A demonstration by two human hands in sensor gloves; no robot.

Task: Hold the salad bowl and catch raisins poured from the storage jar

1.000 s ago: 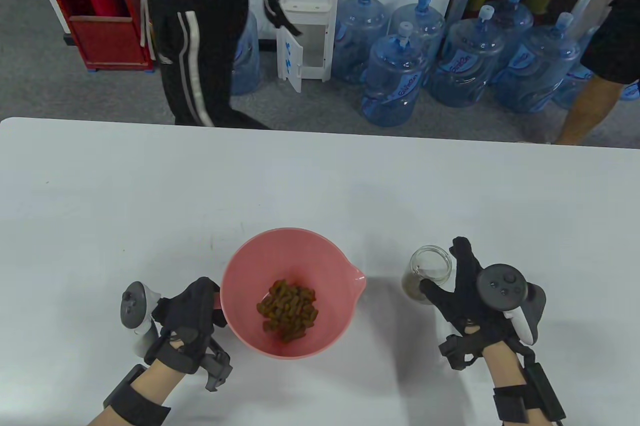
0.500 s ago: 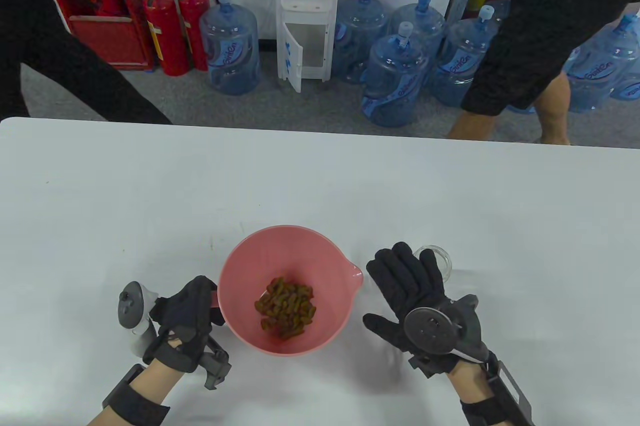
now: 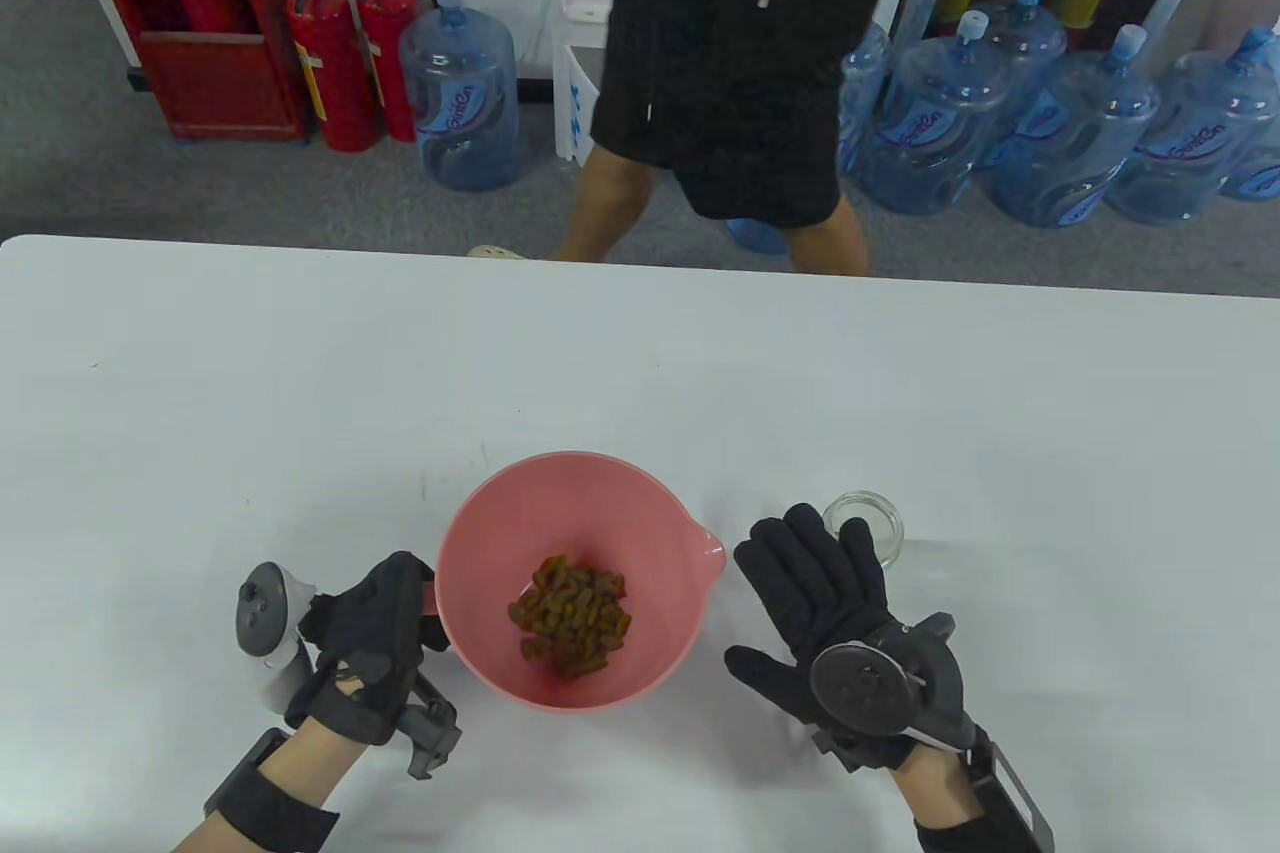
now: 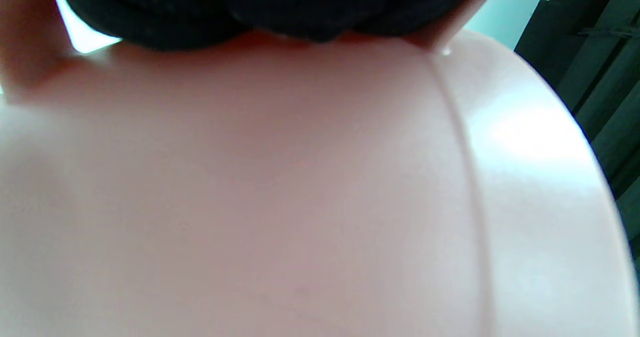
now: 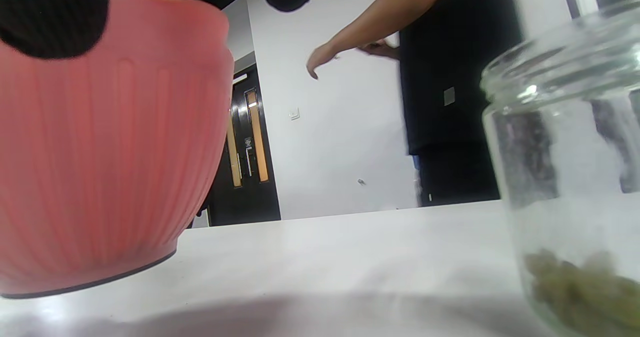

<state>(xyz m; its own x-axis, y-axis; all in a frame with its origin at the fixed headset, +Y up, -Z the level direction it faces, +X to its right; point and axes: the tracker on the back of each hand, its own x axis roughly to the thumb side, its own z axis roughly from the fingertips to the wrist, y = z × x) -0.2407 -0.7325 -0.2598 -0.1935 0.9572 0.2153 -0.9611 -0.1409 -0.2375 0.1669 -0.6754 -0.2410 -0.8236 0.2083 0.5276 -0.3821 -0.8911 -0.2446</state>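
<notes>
Two gloved hands frame a pink salad bowl (image 3: pixel 575 583) on the white worktop (image 3: pixel 300 393), its raisins (image 3: pixel 572 615) heaped at the bottom. The left hand (image 3: pixel 365 638) keeps its grip clenched on the bowl's near-left rim. The right hand (image 3: pixel 835 608), a second ago at the glass storage jar (image 3: pixel 868 525), has let go and now lies flat with fingers spread between bowl and jar. The jar stands upright, a few raisins left inside; pouring appears finished.
</notes>
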